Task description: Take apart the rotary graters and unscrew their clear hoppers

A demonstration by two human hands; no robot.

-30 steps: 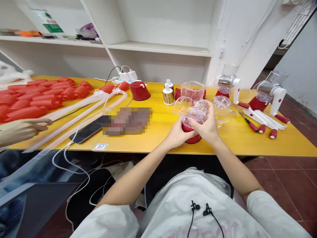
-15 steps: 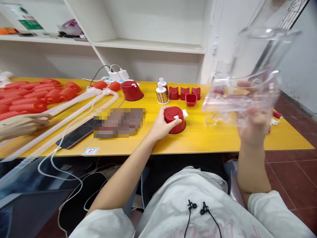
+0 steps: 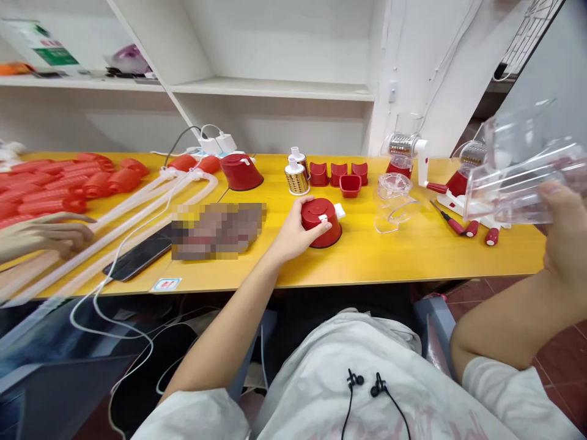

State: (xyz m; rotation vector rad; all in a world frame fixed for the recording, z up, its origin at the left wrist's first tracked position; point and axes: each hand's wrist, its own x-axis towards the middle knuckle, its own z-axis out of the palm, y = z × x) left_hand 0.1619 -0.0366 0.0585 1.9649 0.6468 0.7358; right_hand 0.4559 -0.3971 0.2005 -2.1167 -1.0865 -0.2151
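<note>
The left grip is clenched on a red plastic cup, with the fingers laid across its closed upper end. The cup is stood on the table, closed end up, near the front edge, and a small white tab is seen at its top. The right grip is clenched on a clear plastic container, which is held tilted in the air over the right end of the table.

Behind the red plastic cup, a metal grater drum with a white cap and three small red moulded parts are lined up. A clear plastic lid is placed to the right of the cup, and two assembled rotary graters stand beyond it. A red-handled screwdriver lies near the second grater.

To the left are a second red cup, a smartphone, a pixelated patch and a heap of red plastic parts. Another person's hand is seen at the left edge, near white plastic tubes.
</note>
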